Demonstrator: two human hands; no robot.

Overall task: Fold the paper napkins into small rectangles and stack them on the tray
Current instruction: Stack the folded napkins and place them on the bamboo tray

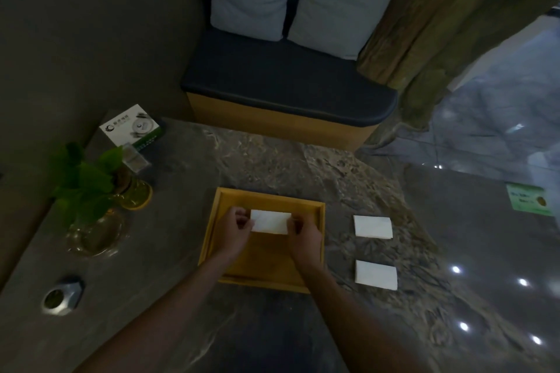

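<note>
A square wooden tray [315, 239] lies on the dark marbled table in front of me. Over its far half I hold a white napkin [269, 222] folded into a small rectangle. My left hand [235, 228] pinches its left end and my right hand [304, 235] pinches its right end. Whether the napkin touches the tray floor I cannot tell. Two more folded white napkins lie on the table to the right of the tray, one farther [372, 226] and one nearer [375, 275].
A leafy plant in a glass vase [91, 191] stands at the left with a card holder [133, 127] behind it. A metal ashtray [62, 295] sits near the left front. A cushioned bench [288, 82] stands beyond the table; glossy floor lies to the right.
</note>
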